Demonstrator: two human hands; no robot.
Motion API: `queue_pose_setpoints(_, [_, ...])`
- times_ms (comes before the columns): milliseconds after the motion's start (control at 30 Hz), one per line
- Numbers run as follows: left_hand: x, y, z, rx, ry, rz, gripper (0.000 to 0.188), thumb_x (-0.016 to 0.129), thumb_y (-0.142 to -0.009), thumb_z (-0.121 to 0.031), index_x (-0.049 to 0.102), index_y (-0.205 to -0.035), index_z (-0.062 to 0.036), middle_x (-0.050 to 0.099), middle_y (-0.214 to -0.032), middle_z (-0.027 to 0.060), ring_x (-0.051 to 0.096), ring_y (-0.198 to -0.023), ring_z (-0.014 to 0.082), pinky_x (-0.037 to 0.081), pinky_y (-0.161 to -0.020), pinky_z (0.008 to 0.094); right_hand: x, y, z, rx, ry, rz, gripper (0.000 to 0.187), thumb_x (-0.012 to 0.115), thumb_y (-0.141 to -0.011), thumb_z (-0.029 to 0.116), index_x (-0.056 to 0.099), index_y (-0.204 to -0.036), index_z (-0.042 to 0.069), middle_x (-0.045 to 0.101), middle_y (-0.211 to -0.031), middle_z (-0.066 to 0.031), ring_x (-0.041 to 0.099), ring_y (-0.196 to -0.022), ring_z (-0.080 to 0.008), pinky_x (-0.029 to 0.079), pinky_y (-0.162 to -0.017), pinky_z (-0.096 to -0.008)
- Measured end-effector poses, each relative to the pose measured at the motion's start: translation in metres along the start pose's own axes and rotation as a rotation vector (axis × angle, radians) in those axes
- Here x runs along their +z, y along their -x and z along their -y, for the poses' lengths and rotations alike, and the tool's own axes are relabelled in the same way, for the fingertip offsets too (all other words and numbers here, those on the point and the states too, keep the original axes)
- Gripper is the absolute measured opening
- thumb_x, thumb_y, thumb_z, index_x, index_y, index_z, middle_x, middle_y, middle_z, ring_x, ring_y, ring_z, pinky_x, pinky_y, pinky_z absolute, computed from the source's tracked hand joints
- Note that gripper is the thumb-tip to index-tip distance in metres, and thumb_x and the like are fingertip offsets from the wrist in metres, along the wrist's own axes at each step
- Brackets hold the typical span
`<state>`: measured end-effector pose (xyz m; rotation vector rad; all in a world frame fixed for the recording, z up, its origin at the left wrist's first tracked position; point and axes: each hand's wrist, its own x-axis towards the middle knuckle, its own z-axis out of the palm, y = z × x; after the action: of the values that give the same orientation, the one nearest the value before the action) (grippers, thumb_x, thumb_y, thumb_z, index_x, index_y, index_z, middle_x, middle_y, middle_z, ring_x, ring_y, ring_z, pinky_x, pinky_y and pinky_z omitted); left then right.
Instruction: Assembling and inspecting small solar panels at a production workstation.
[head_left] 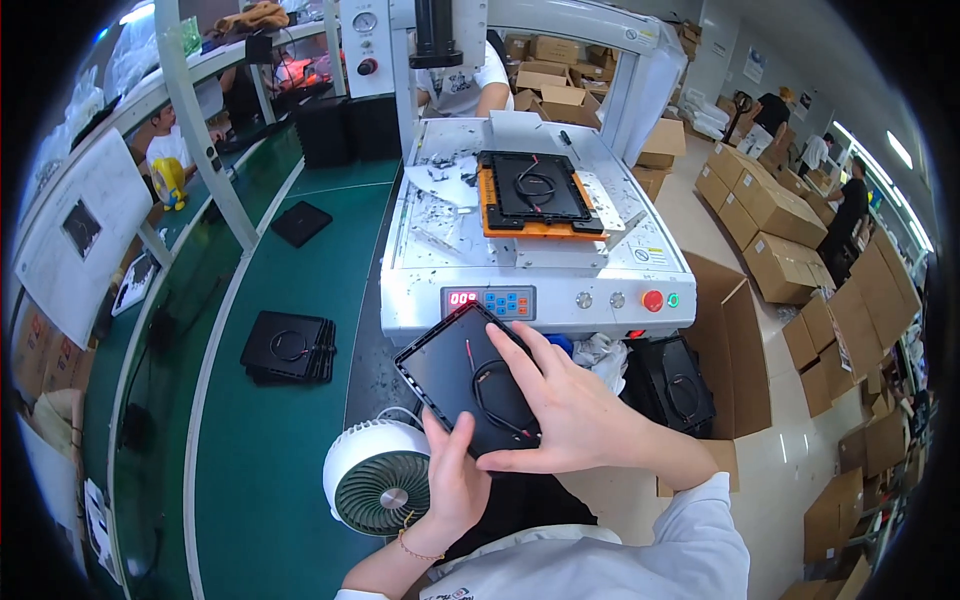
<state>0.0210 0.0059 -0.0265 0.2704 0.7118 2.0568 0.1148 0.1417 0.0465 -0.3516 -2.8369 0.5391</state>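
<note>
Near the middle, the left hand (455,485) pinches a black panel (440,372) by its near left edge, while the right hand (575,410) spreads its fingers over the right side and the thin cable (478,390). The step seems to be handling the cable; the next move likely calls for keeping it clear. Farther, a similar panel (508,175) rests on the white machine (415,300). The held panel's underside and right edge are hidden.
</note>
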Motion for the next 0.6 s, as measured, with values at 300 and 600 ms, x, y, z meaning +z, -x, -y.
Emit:
queue_pose_setpoints(300, [-0.002,-0.010,0.001,0.038,-0.189,-0.084,0.055,0.059,-0.089,0.006,0.036,-0.137,-0.0065,0.056,-0.125,0.0123,0.060,-0.111,0.0209,0.053,-0.093,0.0354,-0.010,0.017,-0.031,0.044,-0.678,-0.018,0.084,0.056,-0.096,0.049,0.023,-0.149,-0.008,0.038,-0.145,-0.0283,0.046,-0.131,-0.0392,0.038,-0.107,-0.0413])
queue_pose_setpoints(600, [-0.005,-0.002,0.029,-0.085,-0.148,0.104,0.052,0.029,-0.107,-0.040,0.020,-0.153,-0.0179,0.039,-0.150,0.0083,0.039,-0.139,0.0241,0.031,-0.115,0.0431,-0.001,0.025,-0.015,0.058,0.001,0.022,0.125,0.072,-0.068,0.074,0.022,-0.150,-0.007,0.039,-0.132,-0.0404,0.049,-0.114,-0.0550,0.046,-0.096,-0.0507])
